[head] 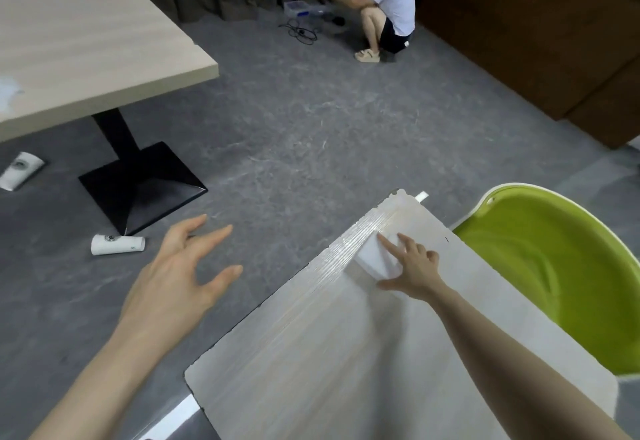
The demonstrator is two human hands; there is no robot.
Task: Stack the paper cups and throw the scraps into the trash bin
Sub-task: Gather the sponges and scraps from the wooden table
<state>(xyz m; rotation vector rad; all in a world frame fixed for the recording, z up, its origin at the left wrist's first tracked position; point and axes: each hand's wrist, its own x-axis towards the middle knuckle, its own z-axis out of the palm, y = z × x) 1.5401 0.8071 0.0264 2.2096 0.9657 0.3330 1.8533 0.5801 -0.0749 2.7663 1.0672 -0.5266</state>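
Note:
A white paper scrap [375,259] lies on the light wood table [346,353] near its far corner. My right hand [412,268] presses on the scrap with index and thumb stretched out, the other fingers curled. My left hand [180,277] hovers over the grey floor left of the table, fingers spread, holding nothing. Two white paper cups lie on their sides on the floor: one [117,244] by the black table base, another [21,170] at the far left. The green trash bin [554,266] stands open just right of the table.
A second wood table [86,41] on a black pedestal base [142,183] stands at the left, with a white scrap [8,91] at its left edge. A person [384,7] crouches at the back by cables and a box. A brown cabinet [536,41] fills the right rear.

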